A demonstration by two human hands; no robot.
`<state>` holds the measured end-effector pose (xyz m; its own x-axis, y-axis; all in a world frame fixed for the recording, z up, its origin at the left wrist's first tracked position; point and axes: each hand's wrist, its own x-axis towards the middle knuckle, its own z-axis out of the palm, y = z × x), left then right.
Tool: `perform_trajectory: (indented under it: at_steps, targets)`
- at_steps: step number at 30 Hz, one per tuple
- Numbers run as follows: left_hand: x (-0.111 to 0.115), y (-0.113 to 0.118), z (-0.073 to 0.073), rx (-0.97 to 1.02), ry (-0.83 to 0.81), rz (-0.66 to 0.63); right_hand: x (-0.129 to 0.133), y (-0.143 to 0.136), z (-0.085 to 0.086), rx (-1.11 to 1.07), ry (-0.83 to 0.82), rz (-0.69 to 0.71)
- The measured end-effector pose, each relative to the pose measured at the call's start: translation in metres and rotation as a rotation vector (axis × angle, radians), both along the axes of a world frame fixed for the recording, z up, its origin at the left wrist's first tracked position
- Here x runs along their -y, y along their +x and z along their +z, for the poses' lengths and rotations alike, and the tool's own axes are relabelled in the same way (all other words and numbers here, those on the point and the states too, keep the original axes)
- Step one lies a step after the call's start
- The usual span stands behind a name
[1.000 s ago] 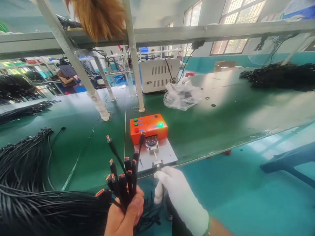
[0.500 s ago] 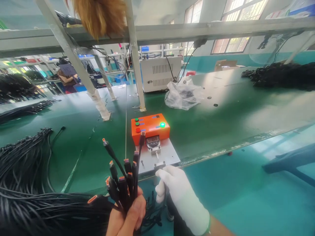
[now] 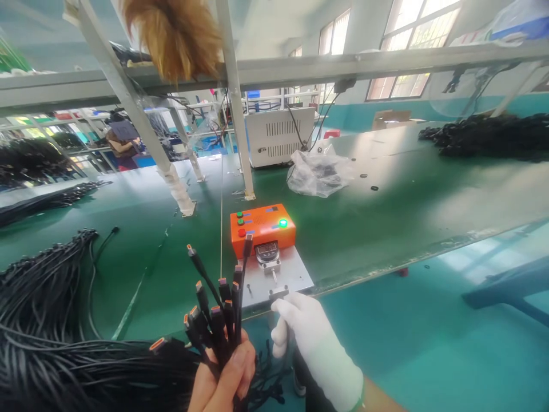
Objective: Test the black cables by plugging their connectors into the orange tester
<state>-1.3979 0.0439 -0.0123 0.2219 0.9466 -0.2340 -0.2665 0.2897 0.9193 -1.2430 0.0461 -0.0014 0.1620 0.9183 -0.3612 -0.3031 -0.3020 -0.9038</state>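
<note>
A: Where is the tester box (image 3: pixel 262 228) relative to you?

B: It sits on the bench (image 3: pixel 386 200) near the front edge, directly ahead. The metal plate (image 3: pixel 278 276) lies in front of it, reaching that edge, with the dial gauge (image 3: pixel 266 252) on the plate against the box.

A: And around it?

B: Your cable pile (image 3: pixel 47 297) lies at the front left. The plastic bag (image 3: pixel 319 170) lies behind the box, slightly right; the vented cabinet (image 3: pixel 274 135) stands behind the bag. A second cable heap (image 3: pixel 489 134) lies at the far right.
</note>
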Motion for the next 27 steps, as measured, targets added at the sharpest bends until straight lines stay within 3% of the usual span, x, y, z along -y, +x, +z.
perform_trajectory:
  at_steps: [6, 10, 14, 16, 18, 20, 23, 25, 27]
  targets:
    - [-0.002, 0.0, 0.008, -0.014, 0.056, -0.06, 0.028, 0.007, -0.013, -0.041, -0.042, 0.119]
    - [0.002, 0.003, 0.014, -0.029, 0.001, 0.0, 0.048, 0.02, -0.024, 0.04, -0.13, 0.28]
    - [0.003, 0.003, 0.013, -0.048, -0.014, -0.038, 0.053, 0.037, -0.021, 0.403, -0.298, 0.425]
    - [0.003, 0.001, 0.011, -0.078, 0.047, -0.097, 0.05, 0.044, -0.016, 0.675, -0.358, 0.382]
    - [0.002, 0.0, 0.008, -0.095, 0.088, -0.138, 0.045, 0.047, -0.006, 0.824, -0.279, 0.237]
    - [0.002, 0.0, 0.005, -0.107, 0.104, -0.183, 0.039, 0.044, 0.01, 0.744, -0.049, 0.069]
    - [0.004, 0.004, 0.001, -0.161, 0.123, -0.25, 0.029, 0.033, 0.035, 0.307, 0.317, -0.041]
    - [0.006, 0.006, -0.001, -0.193, 0.128, -0.27, 0.021, 0.025, 0.045, 0.105, 0.411, -0.096]
    - [0.007, 0.007, -0.003, -0.234, 0.099, -0.186, 0.017, 0.022, 0.044, -0.033, 0.394, -0.187]
